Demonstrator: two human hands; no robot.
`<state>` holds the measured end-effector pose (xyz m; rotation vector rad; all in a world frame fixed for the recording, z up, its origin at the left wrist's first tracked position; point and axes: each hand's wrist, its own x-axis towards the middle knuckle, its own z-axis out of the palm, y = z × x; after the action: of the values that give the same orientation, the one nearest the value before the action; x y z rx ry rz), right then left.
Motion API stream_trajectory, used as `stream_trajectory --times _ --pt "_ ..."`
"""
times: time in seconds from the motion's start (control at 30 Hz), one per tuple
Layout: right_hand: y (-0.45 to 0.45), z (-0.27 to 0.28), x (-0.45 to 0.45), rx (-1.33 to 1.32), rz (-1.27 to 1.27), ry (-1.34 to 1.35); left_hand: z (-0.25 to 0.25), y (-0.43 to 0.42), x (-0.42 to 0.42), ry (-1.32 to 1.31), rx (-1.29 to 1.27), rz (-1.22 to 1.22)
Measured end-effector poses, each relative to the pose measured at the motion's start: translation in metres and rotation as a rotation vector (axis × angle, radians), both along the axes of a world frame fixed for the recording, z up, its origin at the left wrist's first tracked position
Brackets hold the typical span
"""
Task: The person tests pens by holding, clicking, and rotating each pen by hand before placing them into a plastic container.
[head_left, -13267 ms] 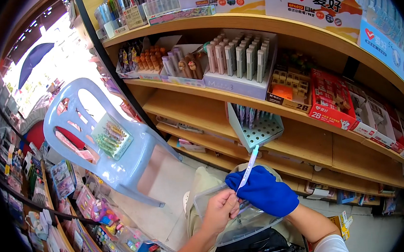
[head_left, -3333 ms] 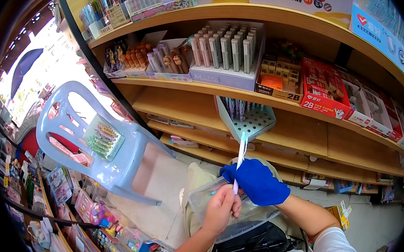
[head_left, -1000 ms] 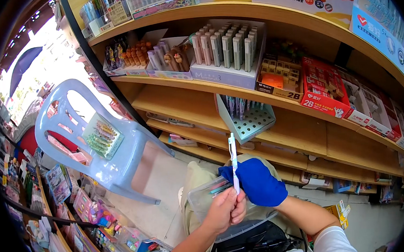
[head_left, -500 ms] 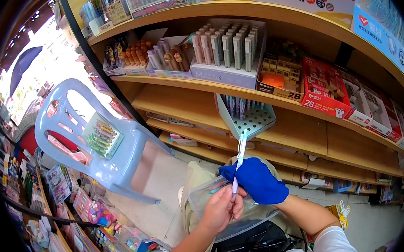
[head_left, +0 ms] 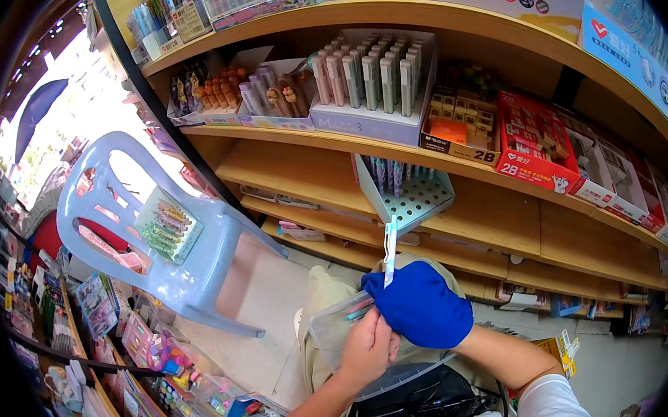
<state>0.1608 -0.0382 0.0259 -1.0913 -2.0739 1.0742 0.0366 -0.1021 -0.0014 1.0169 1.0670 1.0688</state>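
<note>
A pen (head_left: pixel 390 252) with a white and pale blue barrel and a clip points up from between my hands. My left hand (head_left: pixel 368 349) is bare, its fingers closed around the pen's lower end, which they hide. Blue cloth (head_left: pixel 426 303) covers my right hand (head_left: pixel 444 326) and wraps the pen's middle; the fingers underneath are hidden, but the hand closes around the barrel. Below them, a clear plastic box (head_left: pixel 331 329) rests on my lap with a few pens (head_left: pixel 359 307) in it. Just beyond the pen's tip is a pale green holder (head_left: pixel 419 206) with holes and several pens.
A blue plastic chair (head_left: pixel 213 248) on the left carries another pen holder (head_left: pixel 169 226). Wooden shelves (head_left: pixel 498 224) ahead hold boxed pens (head_left: pixel 371 78) and a red 2B box (head_left: pixel 531 144). Crowded stationery racks (head_left: pixel 117 378) stand at lower left. A black bag (head_left: pixel 417 404) lies against me.
The blue cloth has slid down the pen toward my left hand and now covers its purple lower part. The pen has tipped slightly left and sits a little more upright.
</note>
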Motion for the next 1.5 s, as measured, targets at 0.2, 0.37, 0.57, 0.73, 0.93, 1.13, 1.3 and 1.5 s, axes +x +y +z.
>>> stream_trajectory --times 0.2,0.37,0.57,0.73,0.93,1.13,1.3,1.5 --pt "0.003 -0.014 0.008 0.46 0.053 -0.284 -0.001 0.0 -0.003 -0.016 -0.013 -0.074" --pt "0.015 -0.042 0.01 0.274 -0.089 0.201 -0.002 -0.005 -0.008 -0.29 -0.051 -0.11" --pt "0.015 -0.028 0.01 0.408 -0.068 -0.233 -0.001 -0.003 -0.013 -0.395 -0.031 -0.11" --pt "0.012 -0.033 0.008 0.561 -0.053 -0.185 -0.005 -0.001 -0.012 -0.442 0.011 -0.025" --pt "0.007 -0.005 0.011 0.489 0.099 -0.179 0.004 0.002 -0.011 -0.639 -0.114 -0.049" --pt "0.002 0.006 0.009 0.571 0.06 -0.359 -0.018 0.006 -0.017 -0.727 -0.077 -0.092" --pt "0.004 0.009 0.008 0.572 0.074 -0.312 -0.01 0.004 -0.021 -0.773 -0.03 0.008" --pt "0.012 0.034 -0.001 0.193 0.095 -0.464 0.012 0.0 -0.027 -0.863 0.115 0.017"
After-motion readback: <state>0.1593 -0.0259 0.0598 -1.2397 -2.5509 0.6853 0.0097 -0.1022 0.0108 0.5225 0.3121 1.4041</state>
